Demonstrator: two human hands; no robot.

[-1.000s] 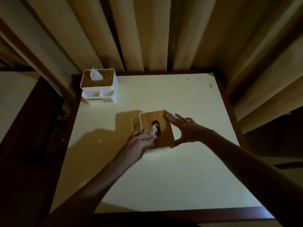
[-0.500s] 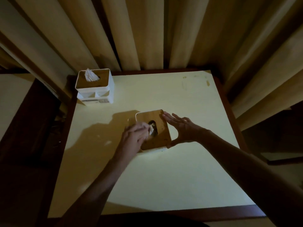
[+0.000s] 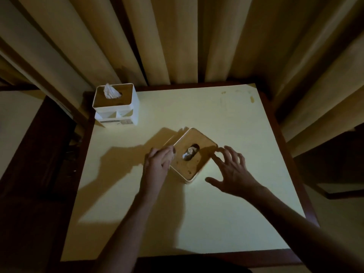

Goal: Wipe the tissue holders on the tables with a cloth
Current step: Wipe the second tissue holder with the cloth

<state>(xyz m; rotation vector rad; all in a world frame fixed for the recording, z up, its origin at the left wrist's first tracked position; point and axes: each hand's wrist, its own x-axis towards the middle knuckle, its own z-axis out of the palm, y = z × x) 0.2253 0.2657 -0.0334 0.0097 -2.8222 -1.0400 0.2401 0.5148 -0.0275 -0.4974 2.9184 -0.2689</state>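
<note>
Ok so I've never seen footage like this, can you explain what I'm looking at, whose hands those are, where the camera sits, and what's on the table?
There is no machine here. A person wears a camera on their head, and it looks forward and down, so you see their own two arms reaching out. There is only this one view.

They stand at a pale yellow table with a dark wooden edge, and curtains hang behind it. Two tissue holders sit on it: a white one at the far left corner with a tissue sticking up, and one with a wooden lid in the middle, turned at an angle.

The left hand is at that middle holder's left edge, fingers curled; the dim light hides whether its grip holds a cloth. The right hand hovers open beside the holder's right side, fingers spread.
</note>
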